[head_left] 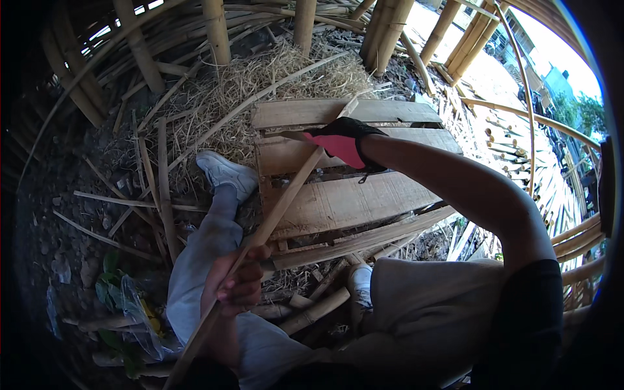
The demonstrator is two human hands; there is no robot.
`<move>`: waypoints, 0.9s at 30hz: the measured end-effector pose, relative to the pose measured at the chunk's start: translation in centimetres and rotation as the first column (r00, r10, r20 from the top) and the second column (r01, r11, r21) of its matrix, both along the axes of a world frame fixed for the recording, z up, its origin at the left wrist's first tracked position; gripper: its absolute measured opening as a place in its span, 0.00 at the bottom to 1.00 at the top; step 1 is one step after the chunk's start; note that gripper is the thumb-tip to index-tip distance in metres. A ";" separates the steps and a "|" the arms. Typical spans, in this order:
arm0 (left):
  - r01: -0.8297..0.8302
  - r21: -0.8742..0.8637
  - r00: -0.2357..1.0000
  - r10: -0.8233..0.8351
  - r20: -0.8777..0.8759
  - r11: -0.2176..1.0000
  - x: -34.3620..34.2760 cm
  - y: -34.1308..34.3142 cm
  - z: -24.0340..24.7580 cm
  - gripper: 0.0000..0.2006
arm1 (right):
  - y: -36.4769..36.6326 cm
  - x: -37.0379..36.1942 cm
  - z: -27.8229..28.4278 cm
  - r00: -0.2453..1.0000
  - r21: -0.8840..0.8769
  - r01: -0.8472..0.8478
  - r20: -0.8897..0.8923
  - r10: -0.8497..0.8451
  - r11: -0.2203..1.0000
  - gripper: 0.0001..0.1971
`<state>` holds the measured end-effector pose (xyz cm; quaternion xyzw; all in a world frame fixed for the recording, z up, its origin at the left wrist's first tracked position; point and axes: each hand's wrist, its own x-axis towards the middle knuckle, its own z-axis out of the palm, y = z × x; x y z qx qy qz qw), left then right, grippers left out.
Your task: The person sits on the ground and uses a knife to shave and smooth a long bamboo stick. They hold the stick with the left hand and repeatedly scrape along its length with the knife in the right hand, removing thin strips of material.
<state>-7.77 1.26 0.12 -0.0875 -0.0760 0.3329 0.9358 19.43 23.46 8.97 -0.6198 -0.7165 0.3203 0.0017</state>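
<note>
While the bare left hand (pixel 235 284) grips the bamboo strip (pixel 286 195) at lower centre, the gloved right hand (pixel 342 143) closes on its upper part over the wooden pallet (pixel 364 201).

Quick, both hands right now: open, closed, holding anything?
Left hand: bare, closed around the long bamboo strip.
Right hand: gloved in black and red, closed on a blade laid against the strip.

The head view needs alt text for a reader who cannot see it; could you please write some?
A bare left hand grips a long bamboo strip low down while a gloved right hand holds a blade against it higher up. Behind lies a wooden pallet on ground strewn with straw and bamboo poles.
</note>
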 end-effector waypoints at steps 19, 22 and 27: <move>0.021 -0.029 0.989 -0.016 0.146 0.999 0.7 0.0 0.1 0.09 | -0.3 0.6 -0.8 0.948 -0.216 0.232 -0.166 -0.270 0.948 0.36; 0.019 -0.014 0.975 -0.016 0.220 1.000 1.0 0.1 -0.3 0.09 | 0.4 0.6 -0.5 0.929 -0.220 0.298 -0.160 -0.335 0.929 0.35; 0.028 -0.011 0.972 -0.025 0.235 1.000 0.9 0.1 -0.3 0.08 | -0.6 0.6 -0.2 0.938 -0.256 0.244 -0.183 -0.295 0.935 0.33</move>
